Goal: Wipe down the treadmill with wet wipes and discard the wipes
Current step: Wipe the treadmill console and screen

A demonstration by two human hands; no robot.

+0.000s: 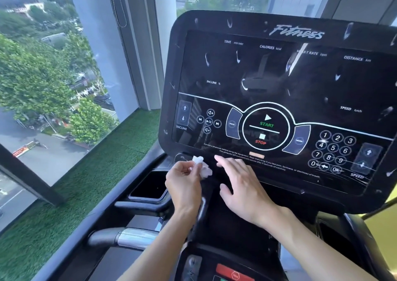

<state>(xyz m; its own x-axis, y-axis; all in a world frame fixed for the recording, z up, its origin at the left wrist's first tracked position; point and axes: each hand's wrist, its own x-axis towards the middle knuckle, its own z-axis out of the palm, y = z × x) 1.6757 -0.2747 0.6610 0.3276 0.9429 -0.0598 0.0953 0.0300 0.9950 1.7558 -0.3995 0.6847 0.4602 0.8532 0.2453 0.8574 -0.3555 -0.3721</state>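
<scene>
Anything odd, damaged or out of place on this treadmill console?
Yes: pale streaks and droplet-like marks are scattered across the black console, on its screen and frame, so it looks smeared rather than clean. The left hand pinches a crumpled wipe. Nothing looks broken.

The console (279,76) rises as a tilted black wall straight ahead, closing the way forward. At its lower edge the left hand (184,186), pinching a crumpled wipe (202,166), and the right hand (242,186) sit near each other, a narrow gap between them. Left of them a recessed tray (147,197) lies open from above; below it a silver handlebar (129,236) juts out.
</scene>
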